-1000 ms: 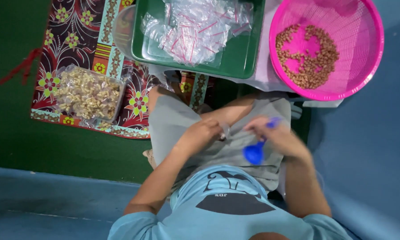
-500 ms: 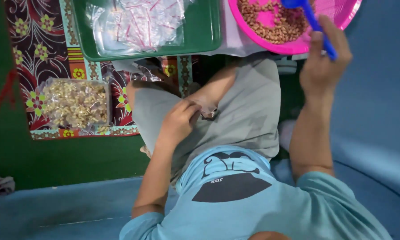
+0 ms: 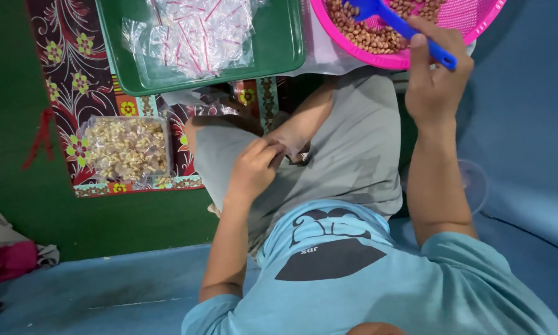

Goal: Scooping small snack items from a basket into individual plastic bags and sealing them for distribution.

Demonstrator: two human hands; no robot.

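Our right hand (image 3: 437, 87) grips a blue scoop (image 3: 403, 28) over peanuts (image 3: 378, 37) at the pink basket (image 3: 353, 53) rim; our left hand (image 3: 254, 169) pinches a small clear bag (image 3: 294, 155) on our lap.

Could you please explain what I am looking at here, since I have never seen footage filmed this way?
There is no machine here: a camera worn on a person's head looks down at their own lap and two bare hands. The right hand holds a blue scoop in a pink basket of brown nuts. The left hand rests on the lap, pinching what seems a small clear bag, hard to make out. Ahead lie a green tray of empty clear bags and, on a patterned mat, a pile of filled packets.
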